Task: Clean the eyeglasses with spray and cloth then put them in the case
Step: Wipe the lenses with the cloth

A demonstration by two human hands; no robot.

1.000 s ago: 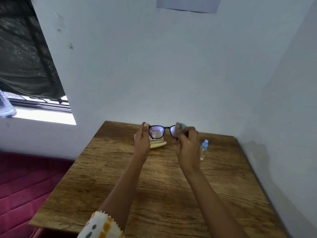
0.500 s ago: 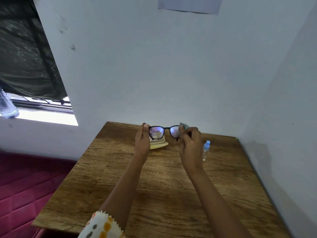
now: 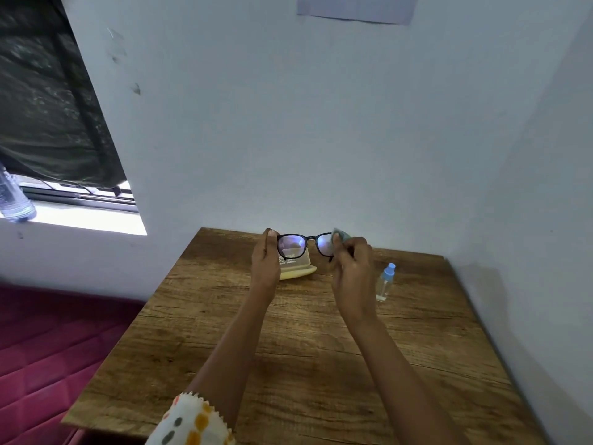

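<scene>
I hold black-framed eyeglasses [image 3: 303, 245] up over the far part of the wooden table [image 3: 301, 342]. My left hand [image 3: 264, 263] pinches the frame's left end. My right hand [image 3: 351, 268] presses a small pale green cloth [image 3: 340, 235] against the right lens, covering that end of the frame. Behind the glasses an open pale yellow case [image 3: 296, 268] lies on the table, partly hidden by my left hand. A small clear spray bottle [image 3: 385, 282] with a blue cap stands to the right of my right hand.
White walls close the table at the back and right. A window sill with a clear plastic bottle [image 3: 12, 200] is at the far left. A dark red mattress [image 3: 48, 342] lies left of the table.
My right hand's fingers have shifted slightly with the cloth on the right lens. The glasses stay held in about the same place.
</scene>
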